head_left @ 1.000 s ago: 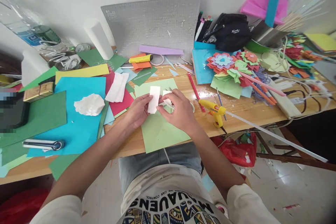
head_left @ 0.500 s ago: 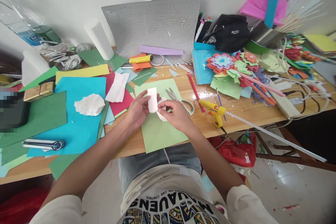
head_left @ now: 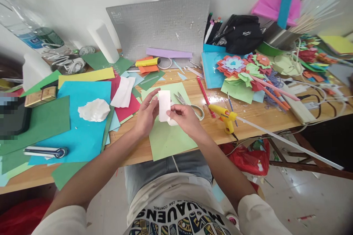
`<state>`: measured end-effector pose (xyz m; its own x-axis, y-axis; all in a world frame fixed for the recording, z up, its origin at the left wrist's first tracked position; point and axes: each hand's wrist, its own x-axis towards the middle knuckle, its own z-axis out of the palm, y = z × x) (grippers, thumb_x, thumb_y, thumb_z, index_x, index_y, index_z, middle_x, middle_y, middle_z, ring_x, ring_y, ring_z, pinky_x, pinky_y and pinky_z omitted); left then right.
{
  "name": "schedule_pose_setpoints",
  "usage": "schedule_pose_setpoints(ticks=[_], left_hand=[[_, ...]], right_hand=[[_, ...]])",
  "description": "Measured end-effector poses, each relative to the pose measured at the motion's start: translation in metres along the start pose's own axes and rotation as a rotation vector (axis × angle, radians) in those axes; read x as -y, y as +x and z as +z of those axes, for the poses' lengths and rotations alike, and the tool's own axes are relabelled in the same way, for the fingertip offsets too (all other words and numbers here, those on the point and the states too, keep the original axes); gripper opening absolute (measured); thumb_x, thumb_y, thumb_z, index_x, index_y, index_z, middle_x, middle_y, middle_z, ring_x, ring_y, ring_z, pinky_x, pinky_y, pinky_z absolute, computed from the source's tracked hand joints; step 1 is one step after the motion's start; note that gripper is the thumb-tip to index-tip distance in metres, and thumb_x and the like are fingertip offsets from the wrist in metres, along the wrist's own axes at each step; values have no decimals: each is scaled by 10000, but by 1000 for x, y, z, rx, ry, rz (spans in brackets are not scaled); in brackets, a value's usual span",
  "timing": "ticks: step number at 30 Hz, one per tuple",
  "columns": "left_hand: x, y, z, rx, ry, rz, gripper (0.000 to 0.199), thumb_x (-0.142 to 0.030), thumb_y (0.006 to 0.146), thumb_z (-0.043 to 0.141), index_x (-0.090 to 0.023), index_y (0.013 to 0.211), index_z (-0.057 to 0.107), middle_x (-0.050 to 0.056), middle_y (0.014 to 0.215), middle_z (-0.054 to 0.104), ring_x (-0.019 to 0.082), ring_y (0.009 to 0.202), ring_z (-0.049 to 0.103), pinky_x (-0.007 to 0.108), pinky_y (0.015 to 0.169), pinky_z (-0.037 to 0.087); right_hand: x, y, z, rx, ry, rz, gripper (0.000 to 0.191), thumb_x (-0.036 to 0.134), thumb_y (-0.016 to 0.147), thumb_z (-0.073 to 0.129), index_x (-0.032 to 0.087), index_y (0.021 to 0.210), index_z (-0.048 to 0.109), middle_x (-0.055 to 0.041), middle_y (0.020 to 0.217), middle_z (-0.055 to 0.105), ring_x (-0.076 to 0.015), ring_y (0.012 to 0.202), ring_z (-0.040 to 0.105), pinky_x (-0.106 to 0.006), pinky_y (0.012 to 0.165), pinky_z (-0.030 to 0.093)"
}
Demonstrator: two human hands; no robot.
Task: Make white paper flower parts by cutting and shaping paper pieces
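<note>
Pinching white paper (head_left: 164,102), the right hand (head_left: 186,120) faces the loosely splayed left hand (head_left: 147,117). At two o'clock, a metal container (head_left: 276,38) holds skewers (head_left: 310,24).

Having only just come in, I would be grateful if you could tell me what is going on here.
A person's right hand has a small white paper piece in its grip, held upright above a light green sheet. The left hand is at the piece's left side; whether it touches is hard to tell. Scissors lie across the sheet's right edge, and a yellow glue gun is on the desk further right.
</note>
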<state>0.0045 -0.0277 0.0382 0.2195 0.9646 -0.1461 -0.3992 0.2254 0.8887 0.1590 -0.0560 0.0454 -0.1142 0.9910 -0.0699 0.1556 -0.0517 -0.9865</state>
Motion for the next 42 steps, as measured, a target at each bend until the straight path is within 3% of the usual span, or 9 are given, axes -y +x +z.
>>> schedule_pose_setpoints(ticks=[5,9,17,26,31,35,38,42], left_hand=[[-7,3,-5,43,-51,56,436,-431,874,673,-238,1259,602,90,1115,747,282,1134,677,439,968,521],[-12,1,-4,67,-56,65,332,-466,875,666,-211,1088,685,109,1161,735,304,1168,661,431,964,524],[-17,-2,-3,76,8,91,362,-394,805,770,-233,1119,691,97,1161,738,299,1124,682,435,949,535],[-18,-6,1,64,132,219,320,-308,741,840,-227,1035,742,83,1104,752,244,1079,685,374,970,523],[-14,-4,-2,79,133,180,289,-357,770,812,-217,1016,758,83,1018,752,229,1000,690,346,882,542],[-12,1,-7,31,142,167,253,-305,736,837,-208,959,770,45,909,732,166,847,667,290,803,536],[-13,5,-10,5,31,88,184,-299,751,818,-208,899,756,15,856,700,132,767,630,268,743,534],[-15,11,-14,-6,-126,-31,140,-252,789,772,-205,917,735,-7,810,661,102,707,593,230,676,513]], right_hand=[[-1,-2,-9,138,139,25,233,391,809,643,193,699,592,22,653,487,-125,603,427,-263,592,343],[-6,-2,-12,152,248,102,273,454,795,655,203,720,580,4,698,520,-139,630,469,-277,621,394],[-14,0,-13,154,319,170,243,426,752,666,204,724,569,11,698,507,-133,639,473,-267,621,405],[-4,-4,-9,123,135,56,232,389,770,649,190,675,576,24,660,504,-125,621,441,-266,583,333],[-4,-5,-6,127,68,7,235,399,800,617,188,703,586,24,653,505,-123,615,441,-258,565,341],[7,-11,-4,12,-122,-37,248,371,827,604,186,665,575,23,620,474,-120,584,425,-257,535,333],[16,-18,-3,-33,-246,-96,253,373,843,623,187,674,603,6,652,550,-131,606,488,-263,557,366],[21,-22,-2,-32,-231,-166,244,397,869,627,195,732,643,-24,769,654,-151,711,577,-259,593,412]])
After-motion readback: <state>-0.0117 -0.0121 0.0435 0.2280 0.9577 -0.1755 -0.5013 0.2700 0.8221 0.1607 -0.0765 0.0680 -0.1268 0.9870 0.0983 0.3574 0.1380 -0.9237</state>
